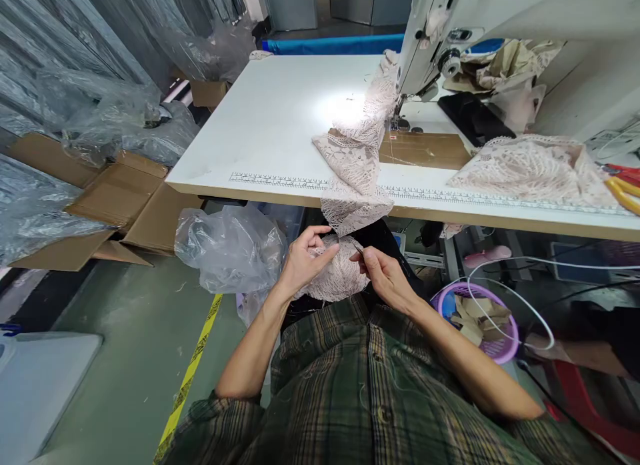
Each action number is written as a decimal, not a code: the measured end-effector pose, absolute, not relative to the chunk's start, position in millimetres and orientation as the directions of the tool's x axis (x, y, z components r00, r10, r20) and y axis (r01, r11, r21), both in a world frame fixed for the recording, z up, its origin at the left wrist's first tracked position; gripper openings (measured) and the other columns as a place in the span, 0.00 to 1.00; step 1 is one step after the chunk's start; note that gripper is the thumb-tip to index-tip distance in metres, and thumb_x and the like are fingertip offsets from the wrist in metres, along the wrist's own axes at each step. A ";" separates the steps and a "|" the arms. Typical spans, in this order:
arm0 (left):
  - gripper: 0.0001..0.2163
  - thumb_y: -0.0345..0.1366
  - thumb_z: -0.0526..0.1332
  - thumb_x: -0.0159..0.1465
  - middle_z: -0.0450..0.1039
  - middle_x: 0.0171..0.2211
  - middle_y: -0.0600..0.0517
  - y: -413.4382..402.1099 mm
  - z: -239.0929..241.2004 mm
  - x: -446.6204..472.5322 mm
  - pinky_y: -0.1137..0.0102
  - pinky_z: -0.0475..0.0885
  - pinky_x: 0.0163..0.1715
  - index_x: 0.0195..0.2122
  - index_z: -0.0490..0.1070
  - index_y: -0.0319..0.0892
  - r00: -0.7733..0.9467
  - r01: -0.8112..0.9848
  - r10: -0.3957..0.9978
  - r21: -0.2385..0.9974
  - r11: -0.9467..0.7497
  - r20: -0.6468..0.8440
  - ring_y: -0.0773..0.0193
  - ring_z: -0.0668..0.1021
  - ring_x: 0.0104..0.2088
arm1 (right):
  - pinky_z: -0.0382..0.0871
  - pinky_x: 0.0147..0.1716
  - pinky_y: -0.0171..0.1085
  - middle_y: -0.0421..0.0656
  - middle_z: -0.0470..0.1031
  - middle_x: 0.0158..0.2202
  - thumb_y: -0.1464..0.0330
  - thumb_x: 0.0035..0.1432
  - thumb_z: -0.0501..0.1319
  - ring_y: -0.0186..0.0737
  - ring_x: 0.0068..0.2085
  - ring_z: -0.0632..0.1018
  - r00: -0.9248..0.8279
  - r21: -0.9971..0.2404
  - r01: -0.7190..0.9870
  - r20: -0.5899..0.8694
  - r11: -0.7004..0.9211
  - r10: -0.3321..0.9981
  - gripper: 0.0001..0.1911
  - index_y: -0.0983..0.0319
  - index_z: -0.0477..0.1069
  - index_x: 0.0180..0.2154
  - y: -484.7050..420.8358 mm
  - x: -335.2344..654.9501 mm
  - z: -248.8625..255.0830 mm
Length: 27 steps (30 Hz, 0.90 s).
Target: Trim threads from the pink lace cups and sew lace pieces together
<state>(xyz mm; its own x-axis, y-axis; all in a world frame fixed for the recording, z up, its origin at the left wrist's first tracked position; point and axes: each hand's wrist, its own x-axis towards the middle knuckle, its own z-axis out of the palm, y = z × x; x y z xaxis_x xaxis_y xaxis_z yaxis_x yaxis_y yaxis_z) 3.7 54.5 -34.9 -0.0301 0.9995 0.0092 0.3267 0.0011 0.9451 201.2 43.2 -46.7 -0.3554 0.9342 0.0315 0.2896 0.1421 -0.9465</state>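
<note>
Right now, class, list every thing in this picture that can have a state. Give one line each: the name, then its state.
lace strip: draped from the sewing machine over the table edge, down to the lap
left hand: closed, pinching the lace strip
right hand: closed on a thin tool
lace pile: heaped on the table
cardboard box: flaps splayed open
purple basket: holding paper scraps
</note>
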 end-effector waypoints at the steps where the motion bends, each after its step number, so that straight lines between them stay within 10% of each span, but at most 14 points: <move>1: 0.22 0.43 0.67 0.57 0.64 0.20 0.61 62.7 -38.2 6.0 0.75 0.63 0.29 0.50 0.72 0.39 -0.018 0.332 0.999 0.943 -0.022 0.030 0.70 0.66 0.22 | 0.62 0.29 0.34 0.39 0.66 0.26 0.53 0.69 0.46 0.35 0.28 0.68 -0.336 -0.947 0.276 0.063 0.162 0.940 0.24 0.62 0.72 0.38 44.0 202.2 -44.1; 12: 0.11 0.33 0.58 0.63 0.67 0.19 0.54 29.6 -19.5 34.6 0.72 0.57 0.24 0.23 0.72 0.41 0.330 0.661 0.914 0.634 -0.402 0.236 0.69 0.65 0.21 | 0.63 0.28 0.34 0.41 0.72 0.29 0.59 0.57 0.62 0.32 0.24 0.65 -0.015 -0.841 0.501 0.229 0.206 0.973 0.13 0.62 0.69 0.37 55.0 188.7 -24.7; 20: 0.12 0.44 0.61 0.63 0.75 0.29 0.50 29.1 11.9 -10.5 0.70 0.68 0.33 0.38 0.79 0.41 0.112 0.463 0.950 0.831 -0.309 0.291 0.63 0.75 0.30 | 0.67 0.30 0.34 0.43 0.77 0.29 0.72 0.57 0.55 0.34 0.27 0.73 -0.455 -0.842 0.206 0.369 0.499 0.810 0.12 0.62 0.75 0.39 18.0 197.7 -19.6; 27: 0.18 0.52 0.62 0.60 0.74 0.44 0.43 43.5 -12.6 -6.8 0.60 0.68 0.51 0.33 0.81 0.42 0.478 0.098 0.867 0.973 -0.208 0.137 0.52 0.75 0.47 | 0.64 0.27 0.33 0.42 0.76 0.28 0.75 0.55 0.53 0.33 0.25 0.70 -0.527 -0.830 0.121 0.412 0.545 0.744 0.16 0.62 0.75 0.42 4.5 197.0 -20.7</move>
<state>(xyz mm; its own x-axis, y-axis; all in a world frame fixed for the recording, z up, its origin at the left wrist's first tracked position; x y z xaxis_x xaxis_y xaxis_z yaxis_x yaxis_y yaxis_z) -6.8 43.5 -12.6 0.4785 0.8673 0.1374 0.0976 -0.2081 0.9732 197.0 4.5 -20.7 -0.5266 0.7437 0.4119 0.1205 0.5449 -0.8298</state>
